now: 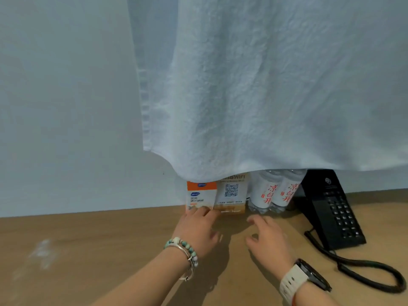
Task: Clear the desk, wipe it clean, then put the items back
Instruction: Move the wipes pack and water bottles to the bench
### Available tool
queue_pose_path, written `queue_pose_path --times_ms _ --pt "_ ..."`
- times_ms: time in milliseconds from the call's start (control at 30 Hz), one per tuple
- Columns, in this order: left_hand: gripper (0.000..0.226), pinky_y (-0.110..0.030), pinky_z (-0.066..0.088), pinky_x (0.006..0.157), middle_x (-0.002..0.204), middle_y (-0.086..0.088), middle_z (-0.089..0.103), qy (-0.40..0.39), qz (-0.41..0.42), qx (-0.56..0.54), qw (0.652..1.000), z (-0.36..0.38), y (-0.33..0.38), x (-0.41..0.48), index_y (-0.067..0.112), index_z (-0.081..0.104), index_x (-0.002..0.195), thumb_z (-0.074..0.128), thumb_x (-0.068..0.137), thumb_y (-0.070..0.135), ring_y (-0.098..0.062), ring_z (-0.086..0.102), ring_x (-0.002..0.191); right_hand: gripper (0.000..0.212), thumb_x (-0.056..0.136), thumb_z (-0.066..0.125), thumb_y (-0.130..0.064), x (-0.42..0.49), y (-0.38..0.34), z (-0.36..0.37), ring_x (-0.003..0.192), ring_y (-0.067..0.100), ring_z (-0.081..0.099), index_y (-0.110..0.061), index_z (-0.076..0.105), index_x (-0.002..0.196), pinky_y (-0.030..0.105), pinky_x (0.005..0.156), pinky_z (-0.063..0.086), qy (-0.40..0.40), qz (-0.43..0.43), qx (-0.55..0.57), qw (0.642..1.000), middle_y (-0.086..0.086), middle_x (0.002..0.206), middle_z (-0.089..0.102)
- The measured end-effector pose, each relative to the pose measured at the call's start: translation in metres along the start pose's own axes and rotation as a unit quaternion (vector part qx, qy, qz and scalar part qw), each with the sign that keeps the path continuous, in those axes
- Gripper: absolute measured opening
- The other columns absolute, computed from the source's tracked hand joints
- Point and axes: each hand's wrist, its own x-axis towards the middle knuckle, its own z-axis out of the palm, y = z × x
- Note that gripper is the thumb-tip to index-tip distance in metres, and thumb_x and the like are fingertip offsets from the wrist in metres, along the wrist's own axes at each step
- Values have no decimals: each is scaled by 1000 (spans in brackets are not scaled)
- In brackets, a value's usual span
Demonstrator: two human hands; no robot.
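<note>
Your left hand (pixel 198 228) reaches forward in the lower middle of the frame, its fingers stretched out and their tips resting against the bottom front of the orange-and-white box (pixel 201 195); they are not curled round it, and the thumb sticks out to the right, clear of the box. Beaded bracelets (pixel 185 250) sit on that wrist. Your right hand (pixel 267 237) is just to the right of it, palm down over the wooden desk (pixel 88 250), fingers spread and loosely bent, holding nothing; a watch with a pale strap (pixel 304 277) is on that wrist. The box stands upright at the back edge of the desk against the pale wall (pixel 66 107). Just right of it stands a WiFi card with a QR code (pixel 231 193), then two water bottles with red lettering (pixel 263 195), side by side and touching. Further right, a black telephone (pixel 331 208) slopes down toward the lower right, and its coiled cord (pixel 362 274) loops across the desk in the lower right corner. A large white cloth (pixel 265 85) hangs across the upper middle and right of the frame, hiding the tops of the box, card and bottles. A faint pale smear (pixel 42 252) shows on the desk at lower left.
</note>
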Motion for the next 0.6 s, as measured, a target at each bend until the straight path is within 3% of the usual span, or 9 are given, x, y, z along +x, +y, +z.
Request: queue_pose_path --times_ms 167,300,367,533,600 --pt "52 -28 35 104 139 5 40 -6 -69 -87 994 33 63 50 31 35 138 51 89 36 -16 38 128 37 88 57 -27 39 76 -31 108 13 50 -30 47 124 31 89 46 16 16 64 998 -5 126 45" --pt "52 -25 41 99 134 2 47 50 -173 -231 956 45 94 81 29 35 137 55 89 33 -14 48 120 34 87 64 -20 63 114 -54 97 14 51 -21 46 116 30 79 45 84 42 198 976 0 120 45" --pt "55 -24 42 96 133 2 46 84 -184 -274 940 45 109 95 27 33 139 57 89 35 -13 50 117 34 86 65 -18 79 123 -67 94 14 49 -21 43 112 30 76 42 111 44 251 961 -1 114 43" --pt "71 -24 44 93 144 2 33 100 -175 -306 930 50 134 125 23 23 143 61 86 37 -16 52 118 50 85 66 -21 102 136 -71 107 25 54 -14 42 128 34 86 46 45 98 304 947 4 123 47" --pt "81 -29 43 98 145 1 28 89 -197 -361 907 54 136 137 22 18 145 67 82 35 -19 46 124 49 85 67 -21 109 140 -70 109 24 55 -17 44 127 34 89 47 22 106 341 934 3 122 51"
